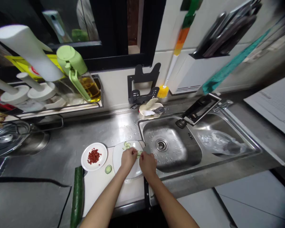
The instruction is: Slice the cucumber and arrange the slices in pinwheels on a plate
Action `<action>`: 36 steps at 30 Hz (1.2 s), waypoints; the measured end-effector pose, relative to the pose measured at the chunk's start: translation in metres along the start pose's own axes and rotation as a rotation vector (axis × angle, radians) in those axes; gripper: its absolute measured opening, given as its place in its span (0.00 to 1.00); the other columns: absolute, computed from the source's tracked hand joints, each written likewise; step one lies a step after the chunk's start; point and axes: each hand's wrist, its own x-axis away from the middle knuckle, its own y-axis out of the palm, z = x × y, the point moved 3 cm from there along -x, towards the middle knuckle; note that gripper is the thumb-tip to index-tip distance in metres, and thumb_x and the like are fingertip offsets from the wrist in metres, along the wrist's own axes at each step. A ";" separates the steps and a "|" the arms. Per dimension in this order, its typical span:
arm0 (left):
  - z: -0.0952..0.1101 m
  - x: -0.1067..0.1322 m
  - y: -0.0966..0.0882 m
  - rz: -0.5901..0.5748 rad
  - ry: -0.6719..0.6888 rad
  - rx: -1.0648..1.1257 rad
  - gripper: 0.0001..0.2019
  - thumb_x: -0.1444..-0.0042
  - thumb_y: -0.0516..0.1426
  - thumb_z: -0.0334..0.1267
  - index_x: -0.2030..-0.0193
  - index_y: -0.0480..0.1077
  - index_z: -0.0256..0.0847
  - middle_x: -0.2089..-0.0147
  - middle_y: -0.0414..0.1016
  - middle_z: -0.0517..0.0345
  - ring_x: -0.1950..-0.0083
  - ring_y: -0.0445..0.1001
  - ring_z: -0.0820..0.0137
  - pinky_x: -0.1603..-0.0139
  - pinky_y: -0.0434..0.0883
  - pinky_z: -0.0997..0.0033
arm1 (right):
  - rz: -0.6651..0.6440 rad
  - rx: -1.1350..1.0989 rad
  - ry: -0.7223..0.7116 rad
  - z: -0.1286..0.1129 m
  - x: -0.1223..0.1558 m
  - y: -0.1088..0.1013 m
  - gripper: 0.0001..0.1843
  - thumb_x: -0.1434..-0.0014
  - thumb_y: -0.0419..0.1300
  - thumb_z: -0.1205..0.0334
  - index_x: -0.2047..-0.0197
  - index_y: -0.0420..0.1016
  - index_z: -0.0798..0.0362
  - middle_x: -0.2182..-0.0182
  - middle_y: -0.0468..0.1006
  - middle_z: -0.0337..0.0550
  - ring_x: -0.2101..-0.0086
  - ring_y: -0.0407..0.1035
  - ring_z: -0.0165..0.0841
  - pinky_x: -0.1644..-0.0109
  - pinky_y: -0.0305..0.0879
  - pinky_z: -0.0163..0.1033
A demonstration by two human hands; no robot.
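Observation:
Over a white plate (118, 158), my left hand (128, 160) has its thumb and fingers pinched together; whatever is between them is hidden. My right hand (148, 163) is closed beside it, with thin cucumber slices (139, 154) at its fingertips. More curved cucumber slices (126, 145) lie at the far side of the plate. The plate rests on a white cutting board (95, 190). A knife (146, 193) lies at the board's right edge, its blade partly hidden by my right hand. A cucumber end piece (108, 169) sits on the board.
A small plate of chopped red bits (94, 156) stands left of the white plate. A long cucumber (77, 196) lies along the board's left edge. The steel sink (180, 152) is to the right, its second basin holding a plastic bag (218, 142). An oil bottle (90, 88) stands on the shelf.

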 end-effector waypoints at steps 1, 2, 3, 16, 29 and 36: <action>0.000 0.000 0.000 -0.002 -0.005 -0.009 0.06 0.50 0.55 0.32 0.70 0.74 0.40 0.71 0.76 0.60 0.69 0.70 0.74 0.66 0.62 0.77 | 0.006 0.006 0.001 0.000 0.000 0.000 0.11 0.38 0.49 0.63 0.62 0.73 0.52 0.67 0.76 0.47 0.56 0.65 0.41 0.61 0.54 0.40; 0.001 0.000 0.000 -0.004 -0.010 -0.020 0.06 0.50 0.55 0.32 0.70 0.74 0.40 0.70 0.76 0.60 0.69 0.70 0.74 0.66 0.61 0.77 | 0.010 0.010 -0.002 -0.001 0.000 0.000 0.11 0.39 0.49 0.63 0.61 0.73 0.53 0.67 0.76 0.47 0.56 0.65 0.41 0.61 0.53 0.40; 0.002 -0.001 0.000 -0.005 -0.015 -0.029 0.06 0.50 0.55 0.32 0.70 0.74 0.40 0.70 0.76 0.59 0.68 0.70 0.74 0.66 0.61 0.77 | 0.012 0.010 -0.004 -0.001 0.000 0.001 0.11 0.39 0.50 0.63 0.61 0.73 0.53 0.67 0.76 0.48 0.56 0.65 0.41 0.61 0.53 0.40; 0.007 0.001 -0.001 0.018 -0.014 -0.079 0.04 0.48 0.56 0.33 0.67 0.71 0.40 0.70 0.74 0.59 0.68 0.69 0.73 0.67 0.60 0.76 | 0.045 0.036 -0.047 -0.002 0.001 0.006 0.10 0.38 0.50 0.64 0.61 0.72 0.54 0.63 0.76 0.51 0.54 0.62 0.43 0.60 0.52 0.42; 0.006 0.002 -0.002 0.005 0.043 -0.091 0.07 0.48 0.54 0.33 0.71 0.74 0.39 0.69 0.75 0.56 0.66 0.71 0.71 0.64 0.61 0.75 | 0.094 -0.011 -0.092 0.007 0.007 0.003 0.10 0.38 0.50 0.63 0.62 0.72 0.51 0.63 0.77 0.46 0.55 0.61 0.41 0.61 0.49 0.41; 0.007 0.014 -0.020 0.077 0.090 -0.012 0.08 0.47 0.54 0.34 0.69 0.75 0.40 0.67 0.77 0.57 0.65 0.72 0.71 0.62 0.64 0.73 | 0.103 -0.042 -0.092 0.017 0.014 -0.003 0.09 0.39 0.51 0.64 0.63 0.73 0.50 0.64 0.77 0.43 0.57 0.62 0.38 0.64 0.47 0.39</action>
